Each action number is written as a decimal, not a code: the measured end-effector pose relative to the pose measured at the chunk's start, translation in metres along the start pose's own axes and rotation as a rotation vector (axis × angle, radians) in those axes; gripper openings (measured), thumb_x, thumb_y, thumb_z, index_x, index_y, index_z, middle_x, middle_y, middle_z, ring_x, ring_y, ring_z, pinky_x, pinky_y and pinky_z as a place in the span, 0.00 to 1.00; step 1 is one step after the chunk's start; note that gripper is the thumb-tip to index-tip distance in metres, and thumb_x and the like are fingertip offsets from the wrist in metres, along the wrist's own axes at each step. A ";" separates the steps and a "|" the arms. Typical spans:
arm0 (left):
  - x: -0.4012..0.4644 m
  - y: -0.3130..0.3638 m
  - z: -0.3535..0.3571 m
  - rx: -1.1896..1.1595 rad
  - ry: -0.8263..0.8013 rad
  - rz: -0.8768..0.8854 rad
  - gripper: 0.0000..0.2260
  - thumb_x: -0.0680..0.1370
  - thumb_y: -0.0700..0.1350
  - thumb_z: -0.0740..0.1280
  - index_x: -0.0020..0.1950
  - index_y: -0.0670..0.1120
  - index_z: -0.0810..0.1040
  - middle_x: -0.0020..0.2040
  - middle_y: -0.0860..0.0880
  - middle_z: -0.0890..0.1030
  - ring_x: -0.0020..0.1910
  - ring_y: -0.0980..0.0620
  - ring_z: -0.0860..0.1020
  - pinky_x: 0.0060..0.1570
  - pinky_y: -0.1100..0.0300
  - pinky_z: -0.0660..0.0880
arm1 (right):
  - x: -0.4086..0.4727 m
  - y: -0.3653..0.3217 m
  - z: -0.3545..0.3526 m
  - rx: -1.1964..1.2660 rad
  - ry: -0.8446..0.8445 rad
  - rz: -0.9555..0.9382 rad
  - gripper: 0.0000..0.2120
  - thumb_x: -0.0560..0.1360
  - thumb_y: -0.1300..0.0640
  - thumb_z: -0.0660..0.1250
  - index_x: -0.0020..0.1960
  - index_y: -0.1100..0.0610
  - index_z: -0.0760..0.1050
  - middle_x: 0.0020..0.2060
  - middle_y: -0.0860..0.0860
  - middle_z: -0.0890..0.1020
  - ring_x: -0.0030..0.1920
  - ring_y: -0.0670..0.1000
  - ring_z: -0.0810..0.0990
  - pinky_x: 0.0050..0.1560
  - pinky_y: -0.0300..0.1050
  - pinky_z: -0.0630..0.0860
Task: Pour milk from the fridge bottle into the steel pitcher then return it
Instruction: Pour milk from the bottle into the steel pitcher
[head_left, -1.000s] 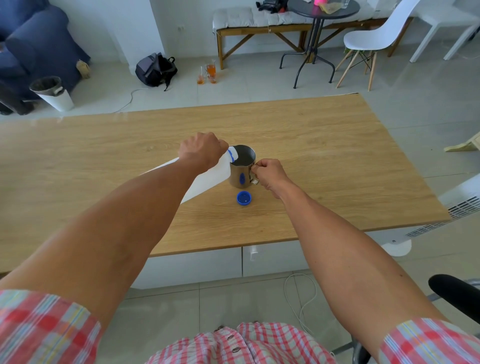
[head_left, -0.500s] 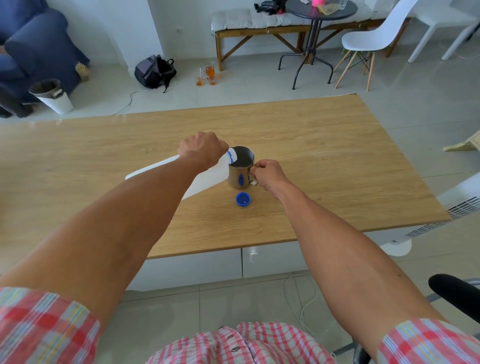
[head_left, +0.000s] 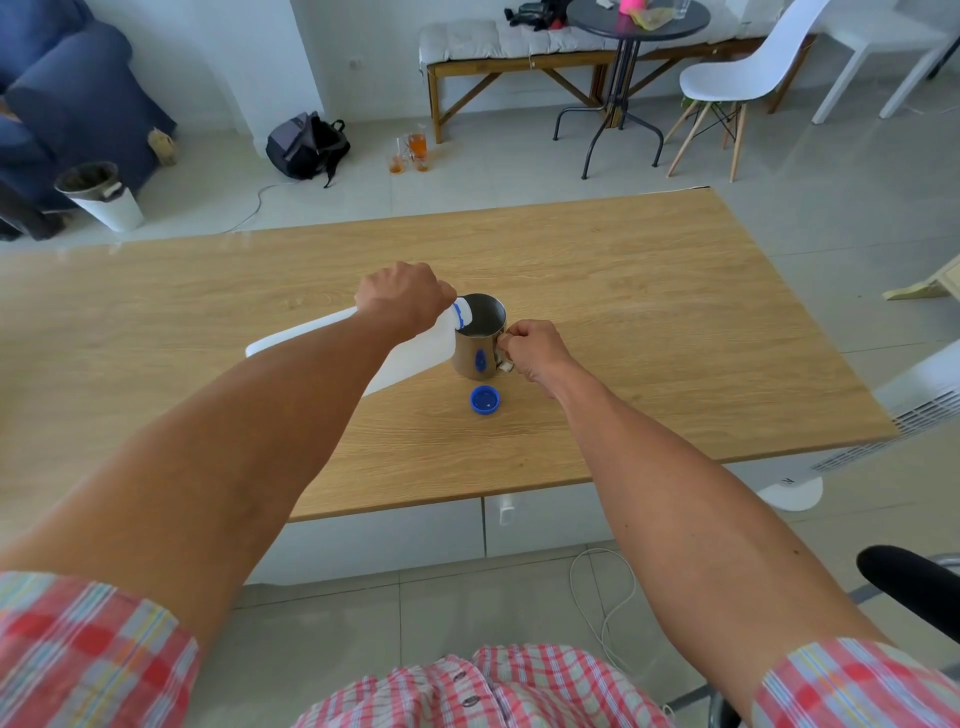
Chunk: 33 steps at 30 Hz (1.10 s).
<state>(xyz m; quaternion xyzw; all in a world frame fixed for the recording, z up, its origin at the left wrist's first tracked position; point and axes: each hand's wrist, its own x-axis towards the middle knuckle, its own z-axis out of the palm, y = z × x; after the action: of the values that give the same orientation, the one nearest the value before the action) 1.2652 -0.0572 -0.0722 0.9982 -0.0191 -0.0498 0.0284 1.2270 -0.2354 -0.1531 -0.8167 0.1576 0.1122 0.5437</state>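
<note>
The white milk bottle (head_left: 410, 353) is held tipped well over, its long axis running from the raised base at the left down to the blue-ringed neck at the right, and the mouth is pointed into the open top of the steel pitcher (head_left: 479, 340). The bottle is gripped near its neck by the left hand (head_left: 402, 301), whose grip is closed over the shoulder from above, so that most of the body trails behind the hand and is partly hidden by the forearm. The pitcher is stood upright on the wooden tabletop (head_left: 649, 332), and its handle on the right side is pinched in the closed grip of the right hand (head_left: 532, 348). A blue cap (head_left: 485, 400) is seen lying on the tabletop just in front of the pitcher, apart from both hands. Whether milk is flowing cannot be told.
</note>
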 end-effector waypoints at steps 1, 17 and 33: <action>0.000 0.000 -0.001 0.002 -0.003 -0.001 0.18 0.83 0.52 0.56 0.38 0.45 0.71 0.38 0.46 0.75 0.33 0.48 0.71 0.36 0.54 0.66 | 0.000 0.000 0.000 -0.001 0.000 -0.001 0.11 0.80 0.61 0.65 0.38 0.57 0.75 0.31 0.50 0.74 0.31 0.48 0.70 0.30 0.41 0.66; 0.001 0.002 -0.003 -0.004 -0.018 -0.002 0.17 0.83 0.52 0.57 0.39 0.45 0.71 0.38 0.46 0.75 0.33 0.48 0.72 0.32 0.56 0.64 | 0.001 0.000 0.000 0.000 0.006 -0.005 0.07 0.80 0.63 0.64 0.44 0.59 0.79 0.32 0.51 0.75 0.32 0.48 0.71 0.30 0.41 0.67; 0.000 0.001 -0.004 -0.005 -0.033 0.004 0.17 0.83 0.53 0.56 0.39 0.45 0.71 0.39 0.46 0.75 0.34 0.47 0.71 0.39 0.54 0.69 | 0.004 0.003 0.001 -0.007 0.006 -0.011 0.06 0.80 0.62 0.65 0.45 0.59 0.79 0.34 0.52 0.76 0.34 0.49 0.72 0.33 0.41 0.69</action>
<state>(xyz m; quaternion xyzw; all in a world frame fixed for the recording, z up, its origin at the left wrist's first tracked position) 1.2659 -0.0582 -0.0681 0.9971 -0.0213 -0.0660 0.0307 1.2293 -0.2358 -0.1574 -0.8199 0.1543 0.1070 0.5409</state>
